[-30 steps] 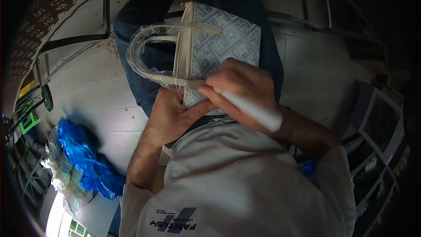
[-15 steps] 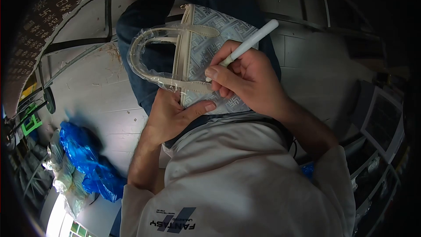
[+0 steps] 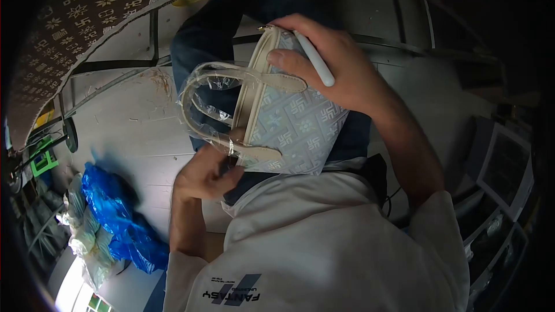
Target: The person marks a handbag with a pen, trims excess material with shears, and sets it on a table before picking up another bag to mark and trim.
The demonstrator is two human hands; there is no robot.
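Observation:
A pale grey patterned handbag [image 3: 306, 121] with beige trim rests across my lap, its mouth facing left. Clear plastic film wraps its beige handles [image 3: 186, 101], which loop out to the left. My right hand [image 3: 335, 66] grips the far upper corner of the bag, thumb on the front panel and fingers behind, out of sight. A white pen-like tool [image 3: 315, 59] is tucked in that same hand, pointing away from the bag's opening. At the near corner, my left hand [image 3: 205, 173] is closed around the bag's edge beside the lower handle end; its fingertips are partly hidden and slightly blurred.
Blue plastic bags [image 3: 118, 219] and whitish bags [image 3: 84, 237] lie at the lower left. Brown patterned material [image 3: 87, 17] hangs over a metal frame at the upper left. A green plastic item [image 3: 41, 159] stands at far left, a framed panel [image 3: 506, 159] at right.
My right hand has moved from the near handle end to the bag's far corner, swinging the pen-like tool round. The bag has turned slightly and shifted toward me; my left hand has moved lower.

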